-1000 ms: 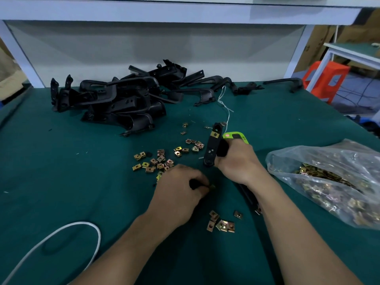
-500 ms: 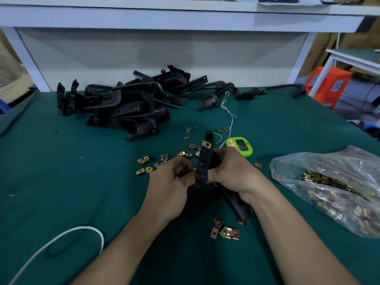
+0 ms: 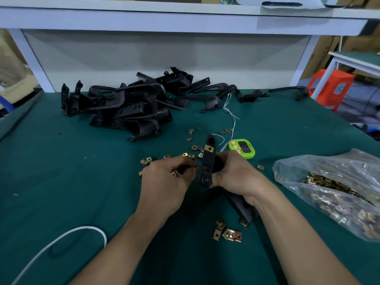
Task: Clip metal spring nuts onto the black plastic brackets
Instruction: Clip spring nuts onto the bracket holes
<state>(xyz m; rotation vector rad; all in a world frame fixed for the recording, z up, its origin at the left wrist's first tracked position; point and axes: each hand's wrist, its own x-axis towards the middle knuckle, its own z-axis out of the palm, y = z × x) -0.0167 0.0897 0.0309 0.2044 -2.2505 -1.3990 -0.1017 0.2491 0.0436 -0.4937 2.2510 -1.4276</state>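
Bracket [image 3: 207, 169] upright in right hand's [image 3: 236, 177] clamped fingers; spring nut [image 3: 174, 173] in left hand's [image 3: 164, 188] pinch, just beside

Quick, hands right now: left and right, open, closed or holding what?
Left hand: closed, pinching a metal spring nut.
Right hand: closed, gripping a black plastic bracket.

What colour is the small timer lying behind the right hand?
The timer is bright green with pink buttons; head view.

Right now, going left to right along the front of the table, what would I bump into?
white cable → left hand → right hand → plastic bag of nuts
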